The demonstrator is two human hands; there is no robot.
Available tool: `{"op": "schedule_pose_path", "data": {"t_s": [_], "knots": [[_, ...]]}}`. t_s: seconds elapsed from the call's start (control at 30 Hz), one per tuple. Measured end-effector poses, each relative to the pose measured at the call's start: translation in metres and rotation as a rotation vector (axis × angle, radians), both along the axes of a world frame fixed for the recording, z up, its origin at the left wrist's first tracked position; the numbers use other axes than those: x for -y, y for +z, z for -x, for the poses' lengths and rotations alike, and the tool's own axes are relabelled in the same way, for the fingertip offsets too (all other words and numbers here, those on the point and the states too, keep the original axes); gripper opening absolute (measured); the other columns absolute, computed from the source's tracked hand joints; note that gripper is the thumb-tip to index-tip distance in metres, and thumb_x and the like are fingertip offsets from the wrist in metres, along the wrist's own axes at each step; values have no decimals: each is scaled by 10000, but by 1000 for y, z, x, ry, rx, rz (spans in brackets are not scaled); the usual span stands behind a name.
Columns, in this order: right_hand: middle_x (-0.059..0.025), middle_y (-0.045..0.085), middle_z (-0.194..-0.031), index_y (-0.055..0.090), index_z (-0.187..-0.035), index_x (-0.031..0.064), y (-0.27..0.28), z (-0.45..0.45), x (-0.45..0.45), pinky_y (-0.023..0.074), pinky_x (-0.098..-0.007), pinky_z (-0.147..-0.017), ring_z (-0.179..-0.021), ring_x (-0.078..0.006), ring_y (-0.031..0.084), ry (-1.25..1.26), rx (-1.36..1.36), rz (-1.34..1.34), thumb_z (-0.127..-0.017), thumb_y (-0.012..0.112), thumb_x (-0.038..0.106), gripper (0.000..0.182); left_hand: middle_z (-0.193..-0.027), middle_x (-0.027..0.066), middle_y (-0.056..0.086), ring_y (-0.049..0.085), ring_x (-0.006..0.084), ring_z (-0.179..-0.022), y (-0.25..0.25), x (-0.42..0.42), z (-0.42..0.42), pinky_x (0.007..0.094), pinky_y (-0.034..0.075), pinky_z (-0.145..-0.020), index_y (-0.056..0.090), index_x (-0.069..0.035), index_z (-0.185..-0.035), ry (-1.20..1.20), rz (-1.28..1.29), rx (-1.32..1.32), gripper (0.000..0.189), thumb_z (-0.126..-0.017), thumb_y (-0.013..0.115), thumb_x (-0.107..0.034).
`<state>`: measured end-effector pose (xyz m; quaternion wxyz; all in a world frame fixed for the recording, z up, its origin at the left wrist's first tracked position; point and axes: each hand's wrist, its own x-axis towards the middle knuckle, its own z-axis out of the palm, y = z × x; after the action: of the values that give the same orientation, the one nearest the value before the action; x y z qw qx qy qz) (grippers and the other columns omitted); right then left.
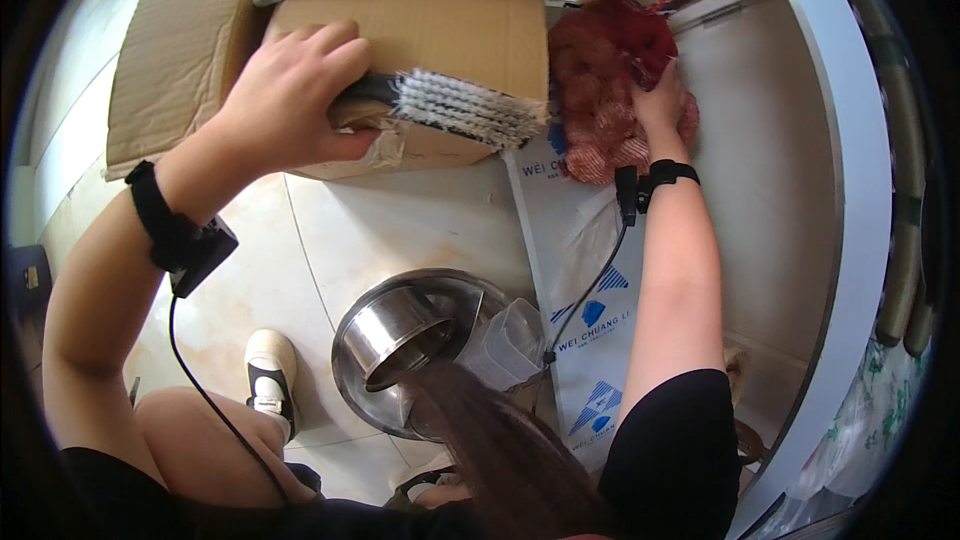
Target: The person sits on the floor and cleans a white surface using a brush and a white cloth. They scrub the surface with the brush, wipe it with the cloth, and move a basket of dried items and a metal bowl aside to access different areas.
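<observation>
My left hand is closed around the dark handle of a brush with rows of white bristles. It is held in front of a cardboard box, its bristle end over the box's front edge. At the right, my right hand grips a red mesh bag of rounded lumps that look like bulbs of garlic or onions. The bag rests on a cabinet board partly covered with printed protective film. My right fingers are partly hidden by the mesh.
A steel basin on the tiled floor holds a steel pot and a clear plastic container. A pale cabinet frame curves along the right. Black cables hang from both wrist straps. Long hair hangs over the basin.
</observation>
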<state>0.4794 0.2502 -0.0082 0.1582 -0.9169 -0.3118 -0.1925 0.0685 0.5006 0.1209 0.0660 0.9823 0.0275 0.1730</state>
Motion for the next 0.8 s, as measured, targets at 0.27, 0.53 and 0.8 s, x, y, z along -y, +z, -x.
{"op": "schedule_pose_path", "data": {"t_s": [0.27, 0.53, 0.8], "knots": [[-155, 535, -1278, 459, -1309, 69, 27, 3, 13, 411, -455, -962, -1148, -355, 514, -331, -632, -1002, -887, 505, 505, 608, -842, 102, 487, 530, 291, -823, 0, 3, 2, 382, 432, -711, 476, -65, -815, 16, 24, 0, 437, -545, 746, -277], [-123, 531, -1285, 527, -1207, 58, 136, 1, 62, 359, -533, -1013, -1178, -316, 494, -94, -1063, -1629, -974, 367, 280, 359, -869, 101, 498, 530, 296, -851, -3, 2, 5, 397, 428, -761, 486, -63, -829, 47, 45, -9, 447, -545, 748, -289], [-286, 460, -1287, 260, -1409, 44, 121, 88, 73, 415, -436, -974, -1187, -395, 479, -23, -363, 129, -730, 610, 49, 763, -902, 109, 519, 550, 300, -899, 0, 3, 11, 404, 435, -765, 502, -59, -871, 65, -17, -2, 455, -586, 742, -321]]}}
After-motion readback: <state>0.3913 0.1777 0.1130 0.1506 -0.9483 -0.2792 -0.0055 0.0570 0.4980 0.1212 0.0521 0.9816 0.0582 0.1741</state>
